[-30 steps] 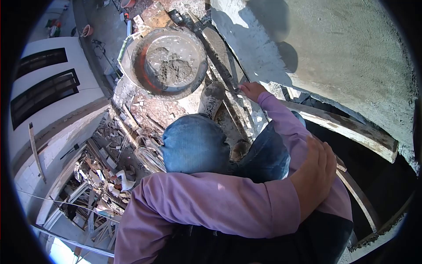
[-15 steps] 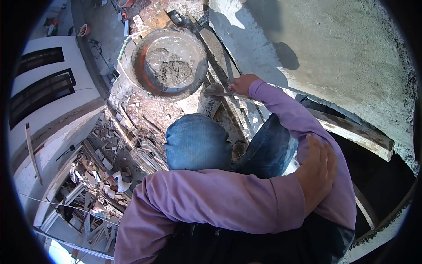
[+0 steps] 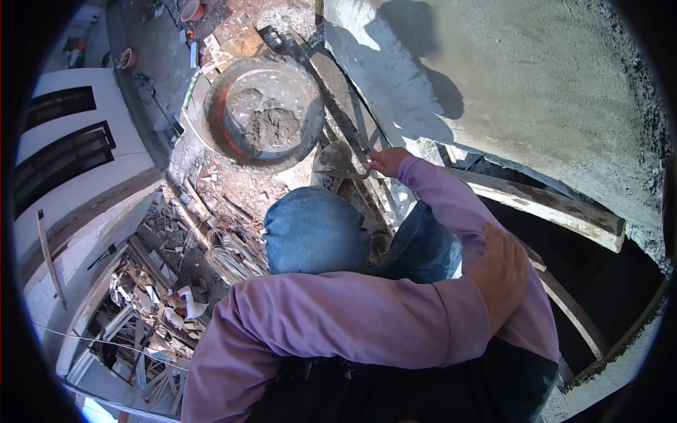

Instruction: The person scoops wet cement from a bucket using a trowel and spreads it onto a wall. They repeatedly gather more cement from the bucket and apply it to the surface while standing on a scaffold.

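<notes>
From my head, I had my right hand (image 3: 386, 163) closed on the near end of a trowel (image 3: 338, 159), its blade held out over my shoe (image 3: 327, 182); I could not tell whether they touched. The tub (image 3: 315, 116) stood just beyond the blade, to its left, with grey mortar (image 3: 273, 128) heaped inside. My left hand (image 3: 499, 271) lay across my right sleeve (image 3: 448, 190), fingers extended. Coiled wire (image 3: 233, 254) lay left of my knee (image 3: 317, 229), and the plastered wall (image 3: 536, 84) was on my right, bearing a shadow
</notes>
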Available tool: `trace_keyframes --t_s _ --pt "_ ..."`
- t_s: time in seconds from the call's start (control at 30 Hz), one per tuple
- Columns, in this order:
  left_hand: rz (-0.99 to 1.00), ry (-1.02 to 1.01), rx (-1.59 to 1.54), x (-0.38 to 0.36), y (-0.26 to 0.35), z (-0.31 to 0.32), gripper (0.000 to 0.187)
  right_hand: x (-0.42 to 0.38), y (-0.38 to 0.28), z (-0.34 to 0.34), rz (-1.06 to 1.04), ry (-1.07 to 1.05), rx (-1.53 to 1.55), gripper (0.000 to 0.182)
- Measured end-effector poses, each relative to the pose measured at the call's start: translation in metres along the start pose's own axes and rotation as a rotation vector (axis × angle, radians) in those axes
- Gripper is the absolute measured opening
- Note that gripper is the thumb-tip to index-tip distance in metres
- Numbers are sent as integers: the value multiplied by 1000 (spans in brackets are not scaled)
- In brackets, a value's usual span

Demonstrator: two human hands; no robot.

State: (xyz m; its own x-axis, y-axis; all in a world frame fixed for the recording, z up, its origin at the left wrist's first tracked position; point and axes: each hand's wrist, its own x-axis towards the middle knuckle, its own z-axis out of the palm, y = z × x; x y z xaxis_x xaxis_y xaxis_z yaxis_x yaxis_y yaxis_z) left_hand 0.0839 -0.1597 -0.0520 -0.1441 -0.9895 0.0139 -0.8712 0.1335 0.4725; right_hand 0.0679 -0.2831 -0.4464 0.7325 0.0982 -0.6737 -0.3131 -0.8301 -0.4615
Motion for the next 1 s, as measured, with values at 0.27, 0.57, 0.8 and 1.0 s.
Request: trace_keyframes --t_s 0.27,0.57,0.8,1.0 --pt "-38 9 35 -2 1 -1 48 -6 73 29 185 280 183 47" --pt "-20 14 39 3 7 9 48 30 -60 -61 73 0 -263 49" --pt "-82 43 18 -7 9 0 48 3 -22 -112 300 169 -304 47" --pt "-10 85 22 -5 12 6 45 3 -108 -70 -29 13 -338 46"
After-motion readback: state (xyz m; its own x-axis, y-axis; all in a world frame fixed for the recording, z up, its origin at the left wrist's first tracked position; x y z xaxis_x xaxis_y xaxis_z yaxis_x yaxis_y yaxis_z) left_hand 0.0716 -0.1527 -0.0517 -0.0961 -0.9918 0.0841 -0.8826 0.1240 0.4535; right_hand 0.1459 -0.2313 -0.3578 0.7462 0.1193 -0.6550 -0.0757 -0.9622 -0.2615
